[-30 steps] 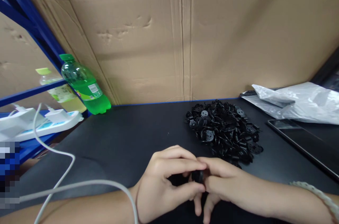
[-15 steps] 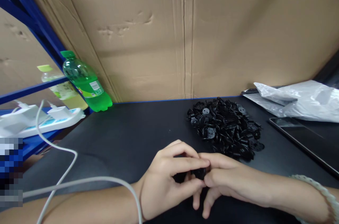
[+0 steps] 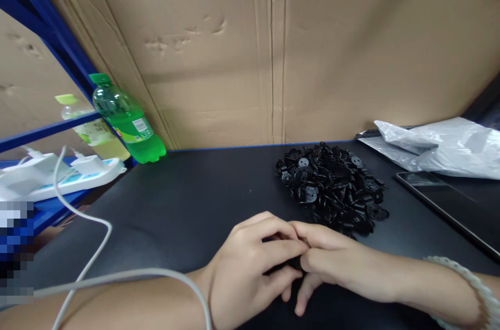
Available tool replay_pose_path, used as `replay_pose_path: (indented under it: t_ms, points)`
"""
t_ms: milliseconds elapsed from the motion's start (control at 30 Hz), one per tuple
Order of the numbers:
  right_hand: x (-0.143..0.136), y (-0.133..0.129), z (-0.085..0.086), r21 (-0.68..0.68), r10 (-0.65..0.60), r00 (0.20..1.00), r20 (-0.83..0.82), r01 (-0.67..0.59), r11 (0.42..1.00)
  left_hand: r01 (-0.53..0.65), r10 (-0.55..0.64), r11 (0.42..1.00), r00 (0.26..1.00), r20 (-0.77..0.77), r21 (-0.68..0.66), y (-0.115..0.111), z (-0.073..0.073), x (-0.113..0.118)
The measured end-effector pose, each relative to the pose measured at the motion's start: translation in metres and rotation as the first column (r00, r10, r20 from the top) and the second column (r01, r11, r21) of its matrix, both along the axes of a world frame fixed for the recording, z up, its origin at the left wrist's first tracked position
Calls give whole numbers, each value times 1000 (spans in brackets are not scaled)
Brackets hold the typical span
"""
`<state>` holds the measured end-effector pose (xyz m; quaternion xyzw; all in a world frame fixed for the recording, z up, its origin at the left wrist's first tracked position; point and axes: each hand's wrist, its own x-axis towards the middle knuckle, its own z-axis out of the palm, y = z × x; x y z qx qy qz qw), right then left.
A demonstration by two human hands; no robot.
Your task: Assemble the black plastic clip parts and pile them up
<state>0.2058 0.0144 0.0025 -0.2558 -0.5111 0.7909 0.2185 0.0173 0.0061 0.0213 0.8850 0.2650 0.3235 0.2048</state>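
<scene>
No lettering can be read: print on the green bottle (image 3: 128, 121) and yellow-capped bottle (image 3: 92, 133) is blurred.

Black pieces (image 3: 332, 189), black tabletop (image 3: 195, 194), green bottle (image 3: 130, 129), plain brown cardboard (image 3: 203, 85), blue frame (image 3: 64, 46)

2 bottles (image 3: 135, 133) near power strip (image 3: 84, 184); dark-screened device (image 3: 449, 206) beside plastic bag (image 3: 453, 147).

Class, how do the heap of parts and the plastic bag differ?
Colour: the heap of parts is black; the plastic bag is silvery white.
Make-up: the heap is many small pieces, some round; the bag is one crumpled sheet.
Place: the heap lies nearer the right hand; the bag runs off the picture's right edge.
Both rest on the black tabletop.
</scene>
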Motion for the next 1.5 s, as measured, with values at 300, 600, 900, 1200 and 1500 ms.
replay_pose_path:
  t_ms: [300,600,900,1200,1500]
  points:
    - [2,3,-2,-33,6,997,-78,-8,999,-6,7,1000,992,124,-8,2,-2,-1]
    - [-4,-5,2,15,-47,999,-18,48,999,-30,29,1000,987,159,3,3,-5,1]
    - [-10,-3,-6,-64,-166,985,-39,164,984,-68,77,997,970,230,-45,1,-9,4]
    - [7,1,19,24,-53,994,-94,56,998,47,184,900,861,473,-434,0,1,-2]
    - [18,-6,33,563,-114,980,163,3,826,4,0,1000,972,237,-18,-10,15,2]
